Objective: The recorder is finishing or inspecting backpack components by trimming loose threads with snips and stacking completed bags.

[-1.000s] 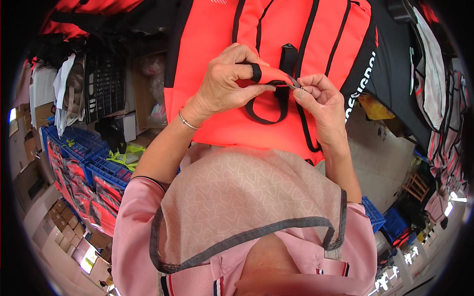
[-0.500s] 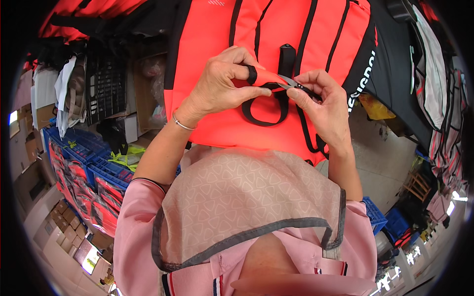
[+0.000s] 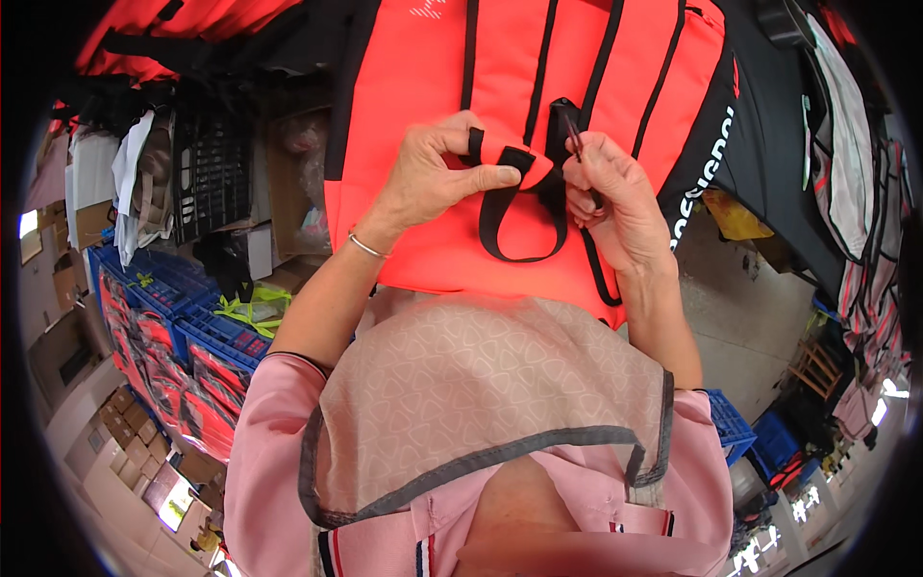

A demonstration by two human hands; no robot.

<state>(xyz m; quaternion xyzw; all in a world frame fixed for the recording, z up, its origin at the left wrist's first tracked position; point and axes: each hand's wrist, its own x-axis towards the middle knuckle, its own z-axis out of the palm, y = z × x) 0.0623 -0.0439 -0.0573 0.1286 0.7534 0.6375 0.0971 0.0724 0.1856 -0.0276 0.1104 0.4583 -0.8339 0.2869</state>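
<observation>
- Your left hand (image 3: 431, 181) pinches a red strip (image 3: 495, 150) with black strap attached
- Your right hand (image 3: 620, 192) closes around a small dark tool (image 3: 574, 136) (mostly hidden by your fingers)
- The red bag (image 3: 409, 262) lies in front of you, beneath both hands
- A black loop (image 3: 487, 223) rests on it, just beside your left thumb

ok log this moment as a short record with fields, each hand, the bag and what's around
left hand: pinching a red-and-black strap
right hand: gripping a small slim tool, partly hidden by the fingers
bag: red-orange and black, beneath the hands
webbing: black loop hanging below the left hand's thumb
person's left: blue crates, plastic-wrapped red items
</observation>
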